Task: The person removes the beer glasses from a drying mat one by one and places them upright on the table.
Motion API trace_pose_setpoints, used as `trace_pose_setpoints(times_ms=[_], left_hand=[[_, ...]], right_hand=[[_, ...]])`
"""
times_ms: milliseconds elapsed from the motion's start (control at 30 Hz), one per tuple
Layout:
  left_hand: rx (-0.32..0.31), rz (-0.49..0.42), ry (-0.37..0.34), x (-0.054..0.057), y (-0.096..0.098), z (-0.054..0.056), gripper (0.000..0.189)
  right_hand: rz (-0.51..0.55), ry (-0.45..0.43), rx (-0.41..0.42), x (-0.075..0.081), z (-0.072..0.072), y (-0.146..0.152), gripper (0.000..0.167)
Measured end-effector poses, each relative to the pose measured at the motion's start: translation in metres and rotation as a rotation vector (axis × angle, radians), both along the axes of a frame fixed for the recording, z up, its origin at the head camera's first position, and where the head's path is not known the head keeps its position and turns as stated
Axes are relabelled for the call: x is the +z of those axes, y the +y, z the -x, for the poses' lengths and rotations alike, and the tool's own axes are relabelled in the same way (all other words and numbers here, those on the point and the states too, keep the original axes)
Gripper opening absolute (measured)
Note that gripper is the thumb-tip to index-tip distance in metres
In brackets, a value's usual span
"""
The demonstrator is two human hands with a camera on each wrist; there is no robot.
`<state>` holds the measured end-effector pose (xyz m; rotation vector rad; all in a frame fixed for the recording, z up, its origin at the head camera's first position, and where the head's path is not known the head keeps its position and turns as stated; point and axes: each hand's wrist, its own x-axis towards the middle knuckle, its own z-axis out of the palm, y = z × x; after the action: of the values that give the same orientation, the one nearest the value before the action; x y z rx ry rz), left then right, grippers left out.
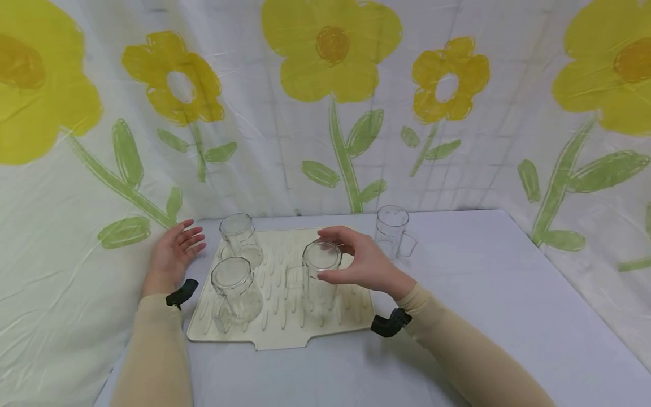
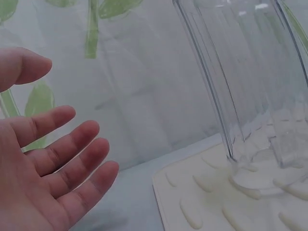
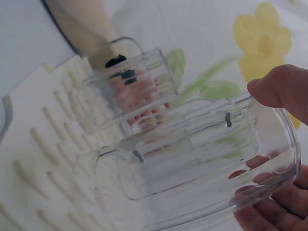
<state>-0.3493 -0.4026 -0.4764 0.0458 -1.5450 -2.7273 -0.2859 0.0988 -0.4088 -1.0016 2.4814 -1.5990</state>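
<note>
1. Right hand (image 1: 363, 260) grips a mug (image 1: 316, 295), long axis near vertical, inside the right edge of the mat (image 1: 281, 340) (contact unclear).
2. Left hand (image 1: 174, 257), empty, fingers relaxed, is farther off, past the mat's left edge.

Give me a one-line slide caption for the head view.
The right hand grips a mug at the mat, two other mugs nearby, the left hand empty.

Glossy glasslike mugs (image 1: 320, 297), matt ridged mat (image 1: 281, 334) (rubbery-looking), smooth tablecloth (image 1: 508, 299)
</note>
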Motion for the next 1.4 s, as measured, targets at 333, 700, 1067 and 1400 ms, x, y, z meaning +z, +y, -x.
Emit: trace_pose_setpoints(times_ms=[333, 700, 1067, 1400], left_hand=[[0.066, 0.104, 0.275, 0.054, 0.009, -0.011, 0.026], [0.113, 0.142, 0.577, 0.129, 0.049, -0.049, 0.036], [-0.051, 0.130, 0.821, 0.165, 0.103, -0.075, 0.042], [-0.190, 0.441, 0.918, 0.162, 0.170, -0.084, 0.050]], right_hand=[[0.093, 0.054, -0.043, 0.032, -0.011, 0.015, 0.076], [0.321, 0.156, 0.013, 0.066, -0.028, 0.034, 0.079], [0.480, 0.167, 0.031, 0.084, -0.045, 0.044, 0.083], [0.624, 0.183, 0.011, 0.090, -0.057, 0.046, 0.081]])
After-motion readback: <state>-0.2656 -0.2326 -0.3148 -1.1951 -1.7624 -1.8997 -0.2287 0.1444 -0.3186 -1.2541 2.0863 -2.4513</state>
